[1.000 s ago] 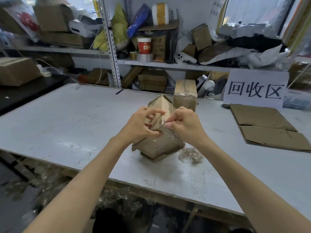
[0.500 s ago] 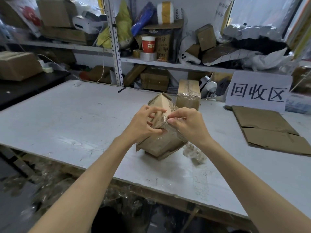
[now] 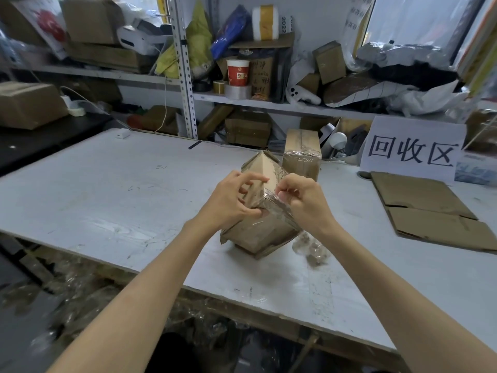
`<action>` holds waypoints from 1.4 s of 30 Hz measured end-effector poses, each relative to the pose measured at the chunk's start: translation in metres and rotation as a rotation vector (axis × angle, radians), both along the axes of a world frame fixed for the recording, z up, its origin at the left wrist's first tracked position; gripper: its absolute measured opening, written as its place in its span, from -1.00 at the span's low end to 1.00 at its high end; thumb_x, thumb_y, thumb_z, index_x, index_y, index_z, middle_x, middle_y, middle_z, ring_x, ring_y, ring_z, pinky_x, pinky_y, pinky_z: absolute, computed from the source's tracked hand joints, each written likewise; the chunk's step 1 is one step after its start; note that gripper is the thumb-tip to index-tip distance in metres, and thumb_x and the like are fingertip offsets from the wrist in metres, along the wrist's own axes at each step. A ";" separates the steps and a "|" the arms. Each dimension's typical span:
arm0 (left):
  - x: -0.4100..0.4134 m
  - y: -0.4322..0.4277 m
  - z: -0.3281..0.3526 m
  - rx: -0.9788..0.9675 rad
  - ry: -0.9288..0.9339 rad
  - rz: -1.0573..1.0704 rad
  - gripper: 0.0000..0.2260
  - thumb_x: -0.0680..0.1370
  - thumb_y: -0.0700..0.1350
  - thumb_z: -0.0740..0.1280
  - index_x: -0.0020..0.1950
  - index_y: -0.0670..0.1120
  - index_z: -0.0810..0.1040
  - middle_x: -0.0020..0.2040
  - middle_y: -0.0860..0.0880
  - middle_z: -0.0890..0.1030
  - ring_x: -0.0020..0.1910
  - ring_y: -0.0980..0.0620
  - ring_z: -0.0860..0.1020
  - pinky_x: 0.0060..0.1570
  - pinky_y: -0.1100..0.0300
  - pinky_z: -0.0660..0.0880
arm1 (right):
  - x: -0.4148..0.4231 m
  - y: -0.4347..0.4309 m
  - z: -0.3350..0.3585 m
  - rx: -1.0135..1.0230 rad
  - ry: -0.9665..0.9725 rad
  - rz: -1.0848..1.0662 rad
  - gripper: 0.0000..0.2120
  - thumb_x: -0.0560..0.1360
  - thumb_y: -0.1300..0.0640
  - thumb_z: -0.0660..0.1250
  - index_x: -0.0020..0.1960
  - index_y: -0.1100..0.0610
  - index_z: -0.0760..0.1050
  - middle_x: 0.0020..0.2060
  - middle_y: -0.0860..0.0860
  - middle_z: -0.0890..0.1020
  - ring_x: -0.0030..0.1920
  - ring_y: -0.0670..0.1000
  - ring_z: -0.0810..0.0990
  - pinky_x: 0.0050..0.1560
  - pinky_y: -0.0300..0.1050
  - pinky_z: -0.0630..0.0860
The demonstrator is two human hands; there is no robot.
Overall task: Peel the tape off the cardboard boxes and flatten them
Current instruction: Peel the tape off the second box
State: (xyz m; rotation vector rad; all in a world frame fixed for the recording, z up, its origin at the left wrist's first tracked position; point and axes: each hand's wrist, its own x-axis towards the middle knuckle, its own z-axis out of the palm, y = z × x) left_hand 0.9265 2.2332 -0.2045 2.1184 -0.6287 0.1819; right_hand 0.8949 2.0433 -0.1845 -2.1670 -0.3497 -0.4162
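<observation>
**A:** The cardboard box (image 3: 258,235) is mid-table (image 3: 107,189), tipped up on one edge. Its ridge runs from six o'clock, near the person, up toward twelve, with the far end raised.

**B:** And there's the tape (image 3: 279,208), clear and shiny, wrapped over that ridge. The left hand (image 3: 231,200) is at the box's nine o'clock, fingers curled over the top and thumb pressed into the near face. That's the brace.

**A:** The right hand (image 3: 306,203) comes in from three o'clock, fingertips pinched narrow on the tape right at the ridge line. Both hands touch the box, but only the right is on the tape.

**B:** So I'd say the pull wants to run along the ridge, back toward six, with the left hand holding against it.

**A:** Looking outward, a wad of peeled tape (image 3: 309,246) lies at the box's four o'clock. A second taped box (image 3: 302,154) stands just behind at one, and the flattened cardboard (image 3: 430,211) is well apart at three.
</observation>
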 end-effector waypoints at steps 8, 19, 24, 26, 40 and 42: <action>0.000 0.000 -0.004 -0.034 0.016 -0.002 -0.45 0.34 -0.06 0.60 0.24 0.25 0.49 0.10 0.03 0.41 0.01 0.14 0.52 -0.16 0.46 0.50 | -0.001 0.013 0.002 0.047 0.055 -0.172 -0.78 0.39 -0.01 0.49 -0.05 0.09 0.59 -0.05 -0.02 0.47 -0.04 -0.04 0.53 -0.03 -0.19 0.53; -0.002 -0.005 -0.004 -0.073 0.025 0.007 -0.41 0.31 -0.04 0.63 0.29 0.16 0.53 0.08 0.02 0.42 -0.02 0.15 0.53 -0.17 0.44 0.52 | 0.000 0.025 0.014 -0.005 0.094 -0.186 -0.82 0.41 0.05 0.49 -0.17 0.16 0.59 -0.28 -0.01 0.62 -0.23 -0.07 0.57 -0.27 -0.25 0.47; -0.002 -0.009 -0.006 -0.079 0.031 -0.002 -0.40 0.32 -0.05 0.62 0.32 0.18 0.52 0.10 -0.01 0.39 0.04 0.10 0.51 -0.10 0.40 0.52 | -0.003 0.016 0.014 0.068 0.155 -0.159 -0.83 0.43 0.07 0.48 -0.22 0.15 0.59 -0.40 -0.08 0.57 -0.38 -0.16 0.50 -0.38 -0.37 0.39; -0.002 -0.012 -0.006 -0.059 0.026 -0.003 -0.41 0.32 -0.04 0.62 0.29 0.22 0.51 0.10 -0.02 0.37 0.07 0.05 0.49 -0.05 0.38 0.52 | 0.002 0.011 0.015 0.156 0.256 -0.117 -0.82 0.46 0.10 0.45 -0.26 0.16 0.57 -0.44 -0.06 0.55 -0.39 -0.10 0.49 -0.32 -0.21 0.42; 0.006 -0.030 -0.007 0.039 -0.026 0.012 -0.44 0.32 0.11 0.58 0.22 0.45 0.45 0.06 0.08 0.37 0.03 0.07 0.44 0.07 0.19 0.50 | -0.001 -0.011 -0.001 -0.098 0.040 -0.025 -0.76 0.50 0.37 0.26 -0.29 0.14 0.41 -0.25 -0.09 0.42 -0.02 0.09 0.33 -0.04 -0.31 0.24; 0.006 -0.032 -0.005 0.057 -0.034 0.026 -0.44 0.33 0.11 0.57 0.25 0.42 0.46 0.06 0.06 0.38 0.04 0.05 0.44 0.09 0.16 0.50 | -0.004 -0.014 -0.003 -0.128 -0.008 0.012 -0.78 0.48 0.40 0.26 -0.27 0.15 0.41 -0.23 -0.07 0.42 -0.03 0.07 0.29 -0.06 -0.48 0.18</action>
